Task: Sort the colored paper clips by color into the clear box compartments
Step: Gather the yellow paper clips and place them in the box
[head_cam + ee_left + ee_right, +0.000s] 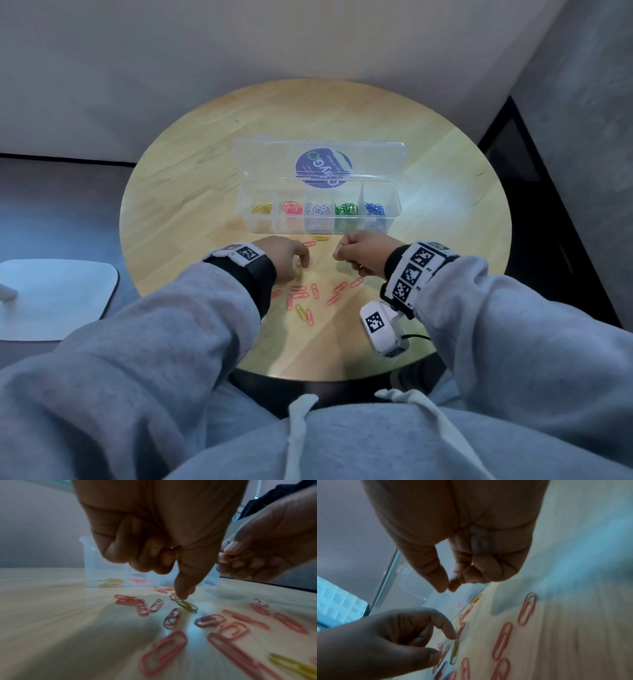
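Observation:
The clear box [394,205] stands open on the round table and holds yellow [262,208], pink [293,208], white, green and blue clips in separate compartments. Loose pink clips [315,291] and a few yellow ones lie in front of it. My left hand [289,255] points down, and its index fingertip [184,596] presses on one end of a yellow clip [187,606]; the thumb stays apart. My right hand [359,255] hovers just to the right with its fingers curled, and a yellow clip [463,557] shows inside them.
The box lid [318,161], with a purple sticker, lies open behind the compartments. More clips, one yellow [320,238], lie close to the box front. A white flat object [54,298] sits off the table at the left. The table edge [342,377] is near my body.

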A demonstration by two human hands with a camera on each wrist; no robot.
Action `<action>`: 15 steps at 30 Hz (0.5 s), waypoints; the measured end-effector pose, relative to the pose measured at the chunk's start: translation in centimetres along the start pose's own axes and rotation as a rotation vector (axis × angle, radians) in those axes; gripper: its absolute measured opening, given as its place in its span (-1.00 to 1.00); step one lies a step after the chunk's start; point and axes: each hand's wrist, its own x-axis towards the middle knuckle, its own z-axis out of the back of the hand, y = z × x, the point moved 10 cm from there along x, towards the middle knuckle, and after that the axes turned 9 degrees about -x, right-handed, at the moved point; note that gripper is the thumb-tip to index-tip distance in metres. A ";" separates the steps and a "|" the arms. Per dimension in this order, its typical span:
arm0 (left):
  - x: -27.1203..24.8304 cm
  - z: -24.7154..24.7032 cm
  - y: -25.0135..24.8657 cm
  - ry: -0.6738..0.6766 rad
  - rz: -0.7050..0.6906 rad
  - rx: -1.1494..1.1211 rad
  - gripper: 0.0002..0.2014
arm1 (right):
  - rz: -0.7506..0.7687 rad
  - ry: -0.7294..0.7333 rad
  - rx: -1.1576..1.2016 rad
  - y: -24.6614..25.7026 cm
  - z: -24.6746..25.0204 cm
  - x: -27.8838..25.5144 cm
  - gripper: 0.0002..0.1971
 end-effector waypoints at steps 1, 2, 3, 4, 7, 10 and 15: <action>0.1 -0.1 -0.1 0.015 -0.003 0.036 -0.67 | 0.028 -0.032 -0.113 0.5 0.4 0.1 -0.87; 0.2 -0.1 -0.3 0.026 -0.009 0.070 -0.68 | 0.051 -0.060 -0.189 1.1 0.7 0.1 -0.90; 0.4 -0.2 -0.5 0.033 -0.015 0.103 -0.69 | 0.070 -0.087 -0.249 1.7 0.9 0.2 -0.93; 0.5 -0.2 -0.7 0.041 -0.021 0.134 -0.70 | 0.086 -0.113 -0.309 2.2 1.1 0.2 -0.89; 0.8 -0.4 -0.8 0.056 -0.027 0.200 -0.78 | 0.120 -0.142 -0.539 3.3 0.8 0.7 -0.64; 1.0 -0.2 -0.7 0.037 -0.026 0.209 -0.87 | 0.130 -0.108 -0.754 3.9 -0.2 1.3 -0.48; 1.2 -0.4 -0.3 0.045 -0.005 0.134 -0.93 | 0.110 -0.081 -0.835 3.6 -1.0 1.7 -0.54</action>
